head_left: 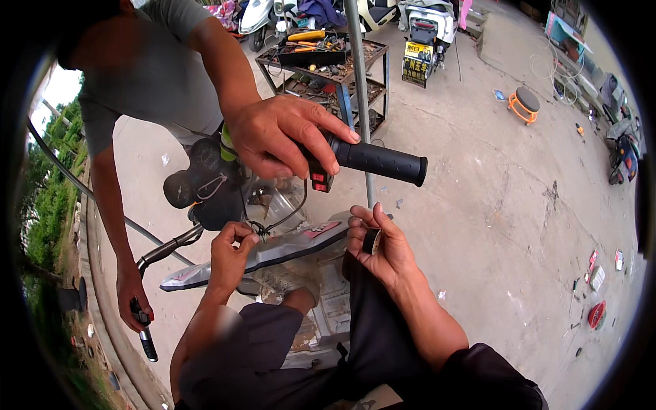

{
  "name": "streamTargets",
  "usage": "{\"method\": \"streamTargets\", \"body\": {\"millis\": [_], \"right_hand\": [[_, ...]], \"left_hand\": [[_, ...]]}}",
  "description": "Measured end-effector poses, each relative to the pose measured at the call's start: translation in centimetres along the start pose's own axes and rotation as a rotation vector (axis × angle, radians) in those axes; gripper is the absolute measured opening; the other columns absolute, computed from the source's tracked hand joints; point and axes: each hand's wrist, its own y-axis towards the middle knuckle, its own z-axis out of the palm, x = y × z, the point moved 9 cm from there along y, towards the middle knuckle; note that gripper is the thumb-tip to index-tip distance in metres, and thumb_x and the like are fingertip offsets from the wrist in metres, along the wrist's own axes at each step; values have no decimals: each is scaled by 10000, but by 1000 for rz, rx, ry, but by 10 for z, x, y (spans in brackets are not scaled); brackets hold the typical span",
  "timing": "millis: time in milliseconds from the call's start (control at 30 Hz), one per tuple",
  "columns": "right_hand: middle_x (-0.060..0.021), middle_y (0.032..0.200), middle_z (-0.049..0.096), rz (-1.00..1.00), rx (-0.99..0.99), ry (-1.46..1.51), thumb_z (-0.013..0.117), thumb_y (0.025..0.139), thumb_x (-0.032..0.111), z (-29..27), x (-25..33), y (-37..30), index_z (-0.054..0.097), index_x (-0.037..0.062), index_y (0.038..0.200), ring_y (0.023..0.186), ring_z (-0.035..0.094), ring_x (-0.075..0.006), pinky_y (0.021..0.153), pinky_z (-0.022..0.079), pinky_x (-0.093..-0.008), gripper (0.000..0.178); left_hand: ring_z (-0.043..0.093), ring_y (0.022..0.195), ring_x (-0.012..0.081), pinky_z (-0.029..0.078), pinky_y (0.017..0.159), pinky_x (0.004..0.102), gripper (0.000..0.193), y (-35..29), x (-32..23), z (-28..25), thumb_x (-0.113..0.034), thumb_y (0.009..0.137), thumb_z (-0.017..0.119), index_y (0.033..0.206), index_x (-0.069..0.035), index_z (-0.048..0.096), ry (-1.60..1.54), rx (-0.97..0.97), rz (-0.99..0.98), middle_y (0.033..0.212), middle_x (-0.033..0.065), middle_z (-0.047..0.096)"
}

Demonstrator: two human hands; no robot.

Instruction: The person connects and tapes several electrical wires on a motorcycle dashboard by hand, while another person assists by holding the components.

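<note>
My left hand is closed in a pinch beside a bundle of thin wires; what lies between the fingertips is too small to make out. A roll of black tape rests in my right hand, its fingers curled round it and the palm turned up. Above my hands, a co-worker's hand lies over a handlebar with a black rubber grip and a switch box with red buttons. A cable runs from there down to the wires.
A long grey body panel lies across in front of me. Left of it are round gauges; the co-worker's other hand is at the second handlebar end. Behind stand a metal pole, a tool cart and an orange-legged stool.
</note>
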Motion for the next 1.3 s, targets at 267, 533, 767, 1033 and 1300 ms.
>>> {"method": "streamTargets", "body": {"millis": [267, 533, 767, 1033, 1300], "right_hand": [[-173, 1071, 679, -214, -148, 140, 672, 1014, 405, -12, 15, -56, 591, -17, 1289, 814, 661, -191, 635, 582, -263, 510], [-76, 1039, 664, -293, -194, -111, 635, 1015, 481, -11, 0, -72, 586, 20, 1309, 646, 566, -90, 497, 457, -179, 549], [-148, 1138, 621, -354, -157, -154, 583, 1032, 206, 21, 77, -52, 517, -58, 1359, 1035, 622, -246, 898, 543, -361, 425], [-261, 1350, 525, -468, -295, -355, 468, 960, -101, -40, 199, 41, 302, -114, 1523, 1214, 611, -382, 1095, 518, -484, 587], [-177, 1109, 615, -363, -424, -456, 535, 1014, 65, -147, 200, 113, 414, -83, 1402, 1087, 655, -332, 966, 562, -441, 432]], "left_hand": [[602, 882, 126, 483, 821, 282, 111, -10, 20, -38, -64, 946, 715, 931, 11, 634, 17, 45, 2, 1005, 66, 670], [644, 978, 167, 509, 904, 331, 136, -18, 15, -57, -72, 928, 734, 874, 12, 641, -35, 27, -34, 1195, 100, 616], [614, 1062, 145, 499, 963, 325, 161, -18, 18, -49, -22, 891, 770, 894, -3, 610, -165, 52, -160, 1219, 106, 620], [611, 969, 124, 506, 864, 294, 188, 5, 25, -27, -54, 897, 786, 946, -7, 610, -263, 85, -138, 1222, 107, 639], [628, 1054, 126, 480, 999, 308, 118, 31, 31, -27, -57, 1025, 615, 1106, 27, 633, -173, 146, -128, 1180, 77, 689]]}}
